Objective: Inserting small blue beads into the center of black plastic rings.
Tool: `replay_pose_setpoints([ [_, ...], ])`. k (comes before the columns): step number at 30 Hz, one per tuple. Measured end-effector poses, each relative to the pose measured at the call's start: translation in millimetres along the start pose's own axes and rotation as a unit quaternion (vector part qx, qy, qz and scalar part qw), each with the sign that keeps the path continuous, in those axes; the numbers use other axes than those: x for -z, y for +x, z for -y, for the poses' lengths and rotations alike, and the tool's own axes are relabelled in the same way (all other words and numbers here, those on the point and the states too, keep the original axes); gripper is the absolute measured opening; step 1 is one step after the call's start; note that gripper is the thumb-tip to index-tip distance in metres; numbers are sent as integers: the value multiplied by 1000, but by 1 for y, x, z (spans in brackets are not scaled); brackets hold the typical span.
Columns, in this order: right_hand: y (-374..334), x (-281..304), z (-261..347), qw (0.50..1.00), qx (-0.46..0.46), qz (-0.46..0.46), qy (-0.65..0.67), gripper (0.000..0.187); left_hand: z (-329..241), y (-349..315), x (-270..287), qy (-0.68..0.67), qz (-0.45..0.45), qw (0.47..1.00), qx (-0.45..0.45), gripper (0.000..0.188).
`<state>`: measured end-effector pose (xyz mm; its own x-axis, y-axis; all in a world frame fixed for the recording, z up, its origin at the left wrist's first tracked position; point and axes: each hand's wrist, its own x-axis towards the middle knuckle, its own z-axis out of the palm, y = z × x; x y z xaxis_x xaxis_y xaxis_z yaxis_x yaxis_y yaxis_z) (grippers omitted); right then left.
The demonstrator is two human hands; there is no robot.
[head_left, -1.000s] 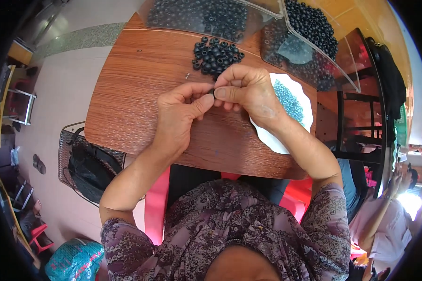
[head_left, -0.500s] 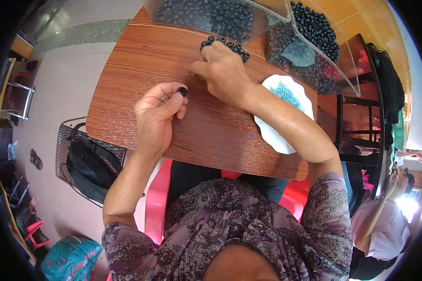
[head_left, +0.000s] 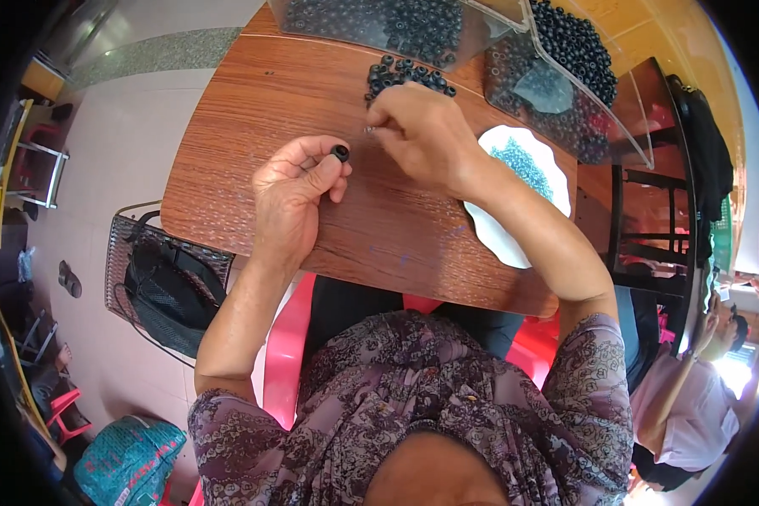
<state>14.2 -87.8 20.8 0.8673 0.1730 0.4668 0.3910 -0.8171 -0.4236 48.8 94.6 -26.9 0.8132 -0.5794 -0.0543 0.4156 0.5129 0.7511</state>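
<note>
Wood-grain counter (head_left: 270, 110), reddish brown, rounded near-left corner; we see shiny specks across its left half. Two clear bins of black beads sit along the far edge: left bin (head_left: 487, 29), right bin (head_left: 594, 101), the latter at the far-right corner. Loose pile of black beads (head_left: 396, 74) lies near the far edge, by the left bin. White scalloped plate (head_left: 497, 244) with tiny teal beads (head_left: 527, 169) near the right edge.

Room: pale tiled floor (head_left: 143, 143); wire basket (head_left: 114, 291) with black bag (head_left: 164, 291) beyond the near-left corner; pink seat (head_left: 285, 371) under the near edge; black metal frame (head_left: 649, 228) off the right edge; another person (head_left: 691, 413) in a pale top, lower right.

Writing: we note reddish lettering on the teal bag (head_left: 131, 460) at lower left.

Hands: left hand (head_left: 291, 194) pinches one black bead (head_left: 340, 153) between thumb and forefinger, above the counter, left of its middle. The bead is squat; we see its hole facing up toward the camera, so its axis runs roughly that way. Right hand (head_left: 417, 135), just nearside of the pile, has its fingers bunched; a glint shows at the tips, possibly something small, but blur means we can't tell if it's grasping anything.
</note>
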Motion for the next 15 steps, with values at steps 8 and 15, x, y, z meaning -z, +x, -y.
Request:
replay_pose_setpoints([
  [8, -33, 51, 41, 976, -182, 27, 118, 14, 7, -6, -39, 78, 70, 994, 6, 15],
  [15, -60, 69, 46, 989, -107, -51, 83, 15, 13, -11, -69, 114, 115, 987, -12, 16],
])
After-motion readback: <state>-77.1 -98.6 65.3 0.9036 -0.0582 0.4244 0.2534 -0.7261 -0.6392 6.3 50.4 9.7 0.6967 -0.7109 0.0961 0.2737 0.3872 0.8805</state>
